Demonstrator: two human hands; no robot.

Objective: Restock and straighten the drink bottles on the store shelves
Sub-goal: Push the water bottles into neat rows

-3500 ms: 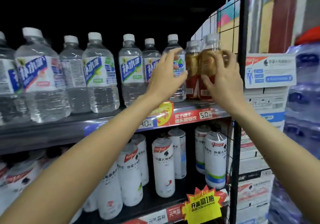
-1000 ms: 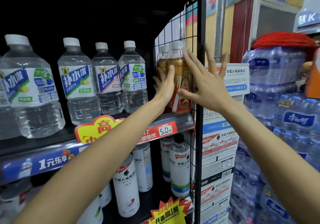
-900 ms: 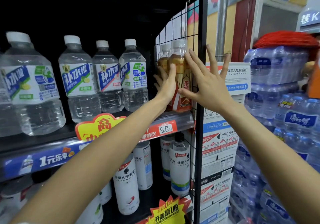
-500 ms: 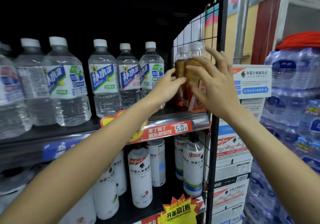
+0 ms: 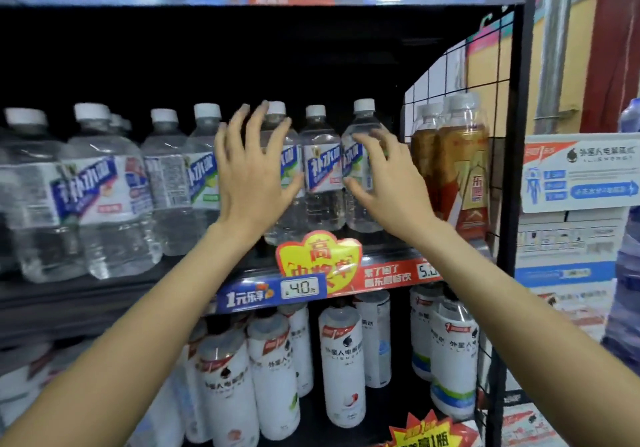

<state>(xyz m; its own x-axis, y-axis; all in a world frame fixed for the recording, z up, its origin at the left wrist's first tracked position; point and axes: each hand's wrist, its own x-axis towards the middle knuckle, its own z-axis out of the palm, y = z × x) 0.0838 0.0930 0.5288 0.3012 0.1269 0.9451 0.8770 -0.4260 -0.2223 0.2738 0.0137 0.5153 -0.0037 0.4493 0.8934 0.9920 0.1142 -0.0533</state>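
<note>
1. Both arms reach up from the near edge toward the middle shelf point(image 5: 104, 294), whose front strip has a red-and-yellow promo tag point(image 5: 318, 259) stuck on it.
2. Left hand point(image 5: 251, 183) has its fingers spread and straight in front of a clear water bottle point(image 5: 285, 183). Can't tell if it's actually touching, but it isn't gripping.
3. Right hand point(image 5: 388, 187) is loosely open too, fingers at the label of the rightmost water bottle point(image 5: 356, 169), thumb out to the left, not wrapped round it.
4. More water bottles point(image 5: 104, 197) stand in a row off to the left on that shelf.
5. Right of the hands, two amber drink bottles point(image 5: 460, 169) stand upright against the wire side panel point(image 5: 446, 76).
6. Lower shelf has white-labelled bottles point(image 5: 341, 367).
</note>
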